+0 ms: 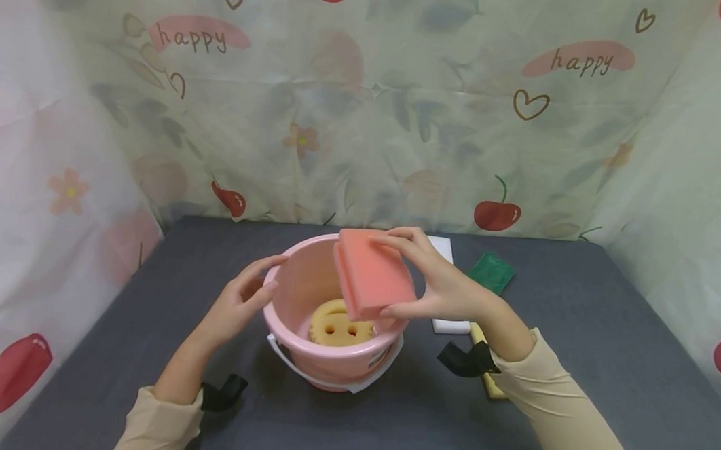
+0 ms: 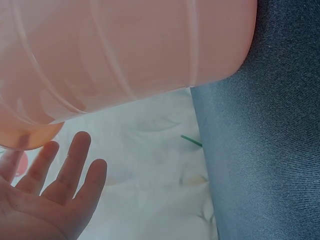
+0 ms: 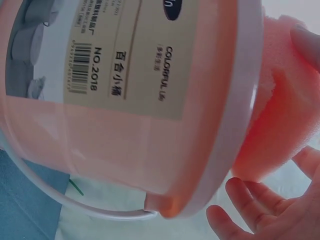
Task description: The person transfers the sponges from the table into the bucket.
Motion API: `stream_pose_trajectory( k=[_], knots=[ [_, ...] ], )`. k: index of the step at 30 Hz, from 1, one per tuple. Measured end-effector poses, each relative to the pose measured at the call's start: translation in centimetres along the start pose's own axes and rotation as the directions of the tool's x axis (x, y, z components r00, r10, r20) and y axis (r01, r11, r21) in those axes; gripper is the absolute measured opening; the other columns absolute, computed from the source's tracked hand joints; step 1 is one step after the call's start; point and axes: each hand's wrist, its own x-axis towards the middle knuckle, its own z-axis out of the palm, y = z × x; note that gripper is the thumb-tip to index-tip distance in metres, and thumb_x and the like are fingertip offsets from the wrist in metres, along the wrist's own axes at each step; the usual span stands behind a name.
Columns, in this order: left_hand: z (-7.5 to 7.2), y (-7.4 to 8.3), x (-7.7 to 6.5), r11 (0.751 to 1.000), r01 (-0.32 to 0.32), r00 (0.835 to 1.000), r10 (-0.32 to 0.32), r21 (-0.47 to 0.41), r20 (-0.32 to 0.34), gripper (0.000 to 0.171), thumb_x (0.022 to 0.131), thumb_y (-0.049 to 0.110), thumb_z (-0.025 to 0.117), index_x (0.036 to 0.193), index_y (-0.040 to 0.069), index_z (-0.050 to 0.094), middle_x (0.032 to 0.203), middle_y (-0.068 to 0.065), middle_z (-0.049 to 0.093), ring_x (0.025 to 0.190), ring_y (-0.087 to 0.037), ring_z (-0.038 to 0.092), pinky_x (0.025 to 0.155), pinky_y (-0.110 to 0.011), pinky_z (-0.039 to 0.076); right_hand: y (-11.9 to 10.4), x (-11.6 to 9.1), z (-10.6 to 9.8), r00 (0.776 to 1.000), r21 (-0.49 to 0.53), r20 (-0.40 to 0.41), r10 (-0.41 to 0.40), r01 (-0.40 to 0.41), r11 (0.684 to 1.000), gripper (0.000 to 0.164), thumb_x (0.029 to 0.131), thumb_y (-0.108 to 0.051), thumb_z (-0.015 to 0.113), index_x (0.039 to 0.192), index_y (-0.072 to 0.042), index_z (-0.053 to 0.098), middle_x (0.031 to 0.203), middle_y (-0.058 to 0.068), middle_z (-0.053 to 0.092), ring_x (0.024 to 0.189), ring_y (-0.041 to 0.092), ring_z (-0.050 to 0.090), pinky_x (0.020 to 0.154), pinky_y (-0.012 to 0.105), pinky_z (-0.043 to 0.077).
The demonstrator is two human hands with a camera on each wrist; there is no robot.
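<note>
A pink bucket (image 1: 335,366) with a white handle stands upright on the dark table. Inside it lies a round yellow smiley-face sponge (image 1: 342,324). My right hand (image 1: 440,277) grips a thick coral-pink sponge (image 1: 378,270) between thumb and fingers, tilted over the bucket's right part. In the right wrist view the same sponge (image 3: 285,95) shows just beyond the bucket's rim, fingers around its edge. My left hand (image 1: 243,304) is at the bucket's left rim, fingertips and thumb right at the edge. From the left wrist, its fingers (image 2: 75,160) look spread and loosely bent beside the bucket wall.
Right of the bucket lie a white block (image 1: 449,327), a green scouring pad (image 1: 490,272) and a yellow object (image 1: 495,385), partly hidden by my right arm. Patterned curtains (image 1: 372,117) enclose the table's back and sides. Black straps (image 1: 223,393) hang at both wrists.
</note>
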Motion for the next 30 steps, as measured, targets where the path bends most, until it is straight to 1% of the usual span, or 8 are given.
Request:
stream_pose_trajectory(
  k=[6,8,13,15,20,23,27,30],
  knots=[
    [0.0,0.0,0.0,1.000,-0.002,1.000,0.002,-0.009,0.001,0.044,0.095,0.015,0.049,0.139,0.013,0.041,0.141,-0.013,0.042,0.100,0.000,0.057,0.077,-0.020,0.050,0.1,0.2,0.6,0.999,0.001,0.004,0.033,-0.033,0.999,0.084,0.072,-0.022,0.079,0.143,-0.020,0.035,0.138,0.006,0.032,0.127,0.018,0.030,0.097,0.043,0.041],
    [0.0,0.0,0.0,1.000,-0.002,1.000,0.002,-0.007,0.001,0.044,0.095,0.016,0.049,0.139,0.013,0.041,0.141,-0.013,0.042,0.100,-0.001,0.058,0.078,-0.020,0.050,0.2,0.3,0.8,0.999,0.001,0.003,0.046,-0.046,0.999,0.084,0.072,-0.023,0.079,0.143,-0.022,0.035,0.138,0.006,0.032,0.127,0.018,0.030,0.096,0.043,0.042],
    [0.0,-0.1,0.0,1.000,0.004,1.000,-0.004,0.005,0.001,0.044,0.095,0.016,0.049,0.139,0.014,0.041,0.141,-0.012,0.042,0.105,-0.016,0.059,0.079,-0.020,0.050,0.4,0.4,1.2,0.997,0.009,-0.005,0.078,-0.078,0.997,0.084,0.070,-0.024,0.081,0.142,-0.022,0.037,0.137,0.006,0.032,0.124,0.018,0.032,0.093,0.039,0.043],
    [0.0,-0.1,0.0,1.000,0.005,1.000,-0.005,0.008,0.001,0.045,0.095,0.017,0.049,0.139,0.014,0.041,0.142,-0.012,0.042,0.105,-0.013,0.059,0.079,-0.019,0.050,0.5,0.5,1.3,0.996,0.018,-0.003,0.093,-0.093,0.995,0.085,0.070,-0.025,0.081,0.142,-0.023,0.037,0.137,0.006,0.032,0.124,0.018,0.033,0.091,0.038,0.044],
    [-0.1,-0.1,-0.1,1.000,0.009,1.000,-0.009,0.010,0.002,0.045,0.095,0.019,0.050,0.139,0.015,0.041,0.142,-0.011,0.041,0.102,0.000,0.057,0.079,-0.019,0.050,0.6,0.5,1.6,0.990,0.021,0.023,0.137,-0.138,0.990,0.084,0.071,-0.028,0.080,0.143,-0.026,0.035,0.138,0.006,0.031,0.124,0.020,0.032,0.090,0.037,0.045],
    [0.0,0.0,-0.1,1.000,0.012,1.000,-0.012,0.009,0.003,0.045,0.095,0.019,0.050,0.140,0.015,0.040,0.143,-0.010,0.041,0.104,-0.004,0.057,0.080,-0.020,0.050,0.8,0.5,1.8,0.986,0.011,0.039,0.161,-0.161,0.987,0.083,0.072,-0.031,0.079,0.143,-0.027,0.035,0.139,0.006,0.030,0.124,0.020,0.032,0.090,0.036,0.046],
    [-0.1,0.0,-0.1,1.000,0.019,1.000,-0.019,0.011,0.004,0.046,0.095,0.020,0.050,0.140,0.016,0.040,0.143,-0.010,0.041,0.108,-0.019,0.058,0.080,-0.020,0.050,0.8,0.5,1.9,0.984,0.015,0.048,0.170,-0.171,0.985,0.083,0.072,-0.032,0.079,0.142,-0.028,0.035,0.139,0.006,0.030,0.124,0.021,0.032,0.089,0.035,0.047],
    [0.0,0.0,-0.1,1.000,0.021,1.000,-0.021,0.012,0.004,0.046,0.095,0.020,0.050,0.140,0.016,0.040,0.143,-0.010,0.041,0.110,-0.025,0.057,0.080,-0.020,0.050,0.9,0.5,2.0,0.984,0.020,0.048,0.172,-0.174,0.985,0.083,0.072,-0.032,0.079,0.142,-0.028,0.035,0.139,0.006,0.030,0.123,0.021,0.032,0.089,0.035,0.047]
  ],
)
